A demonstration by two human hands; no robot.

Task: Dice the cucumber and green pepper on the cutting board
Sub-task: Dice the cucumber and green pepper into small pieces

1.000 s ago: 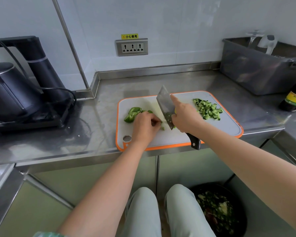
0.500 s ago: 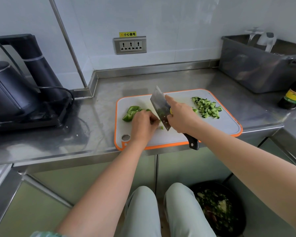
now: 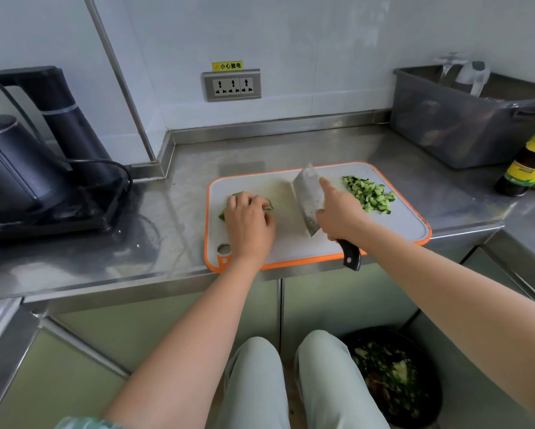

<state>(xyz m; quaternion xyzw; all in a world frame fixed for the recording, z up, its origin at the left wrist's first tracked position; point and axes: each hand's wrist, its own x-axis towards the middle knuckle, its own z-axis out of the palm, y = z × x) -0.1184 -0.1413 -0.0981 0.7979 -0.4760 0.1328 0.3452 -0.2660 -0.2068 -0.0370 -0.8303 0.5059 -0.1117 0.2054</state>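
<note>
**Head view.** The cucumber (image 3: 368, 195) lies diced in a heap at the back right of the cutting board (image 3: 399, 226), so the pepper step appears to be in hand. The left grip (image 3: 249, 221), fingers curled, holds the green pepper (image 3: 267, 206) at the board's left end. The right grip (image 3: 342, 212) is closed round the cleaver (image 3: 308, 196), forefinger along the blade, which is apart from the pepper. The next move likely calls for bringing pepper and blade together with the knuckles clear. The board lies at the front edge of the steel worktop (image 3: 260, 147), with a kettle (image 3: 12, 168) at the left edge, and a grey tub (image 3: 461, 131) and a bottle (image 3: 529, 162) at the right. The wall is white and carries a socket (image 3: 232, 85).
</note>
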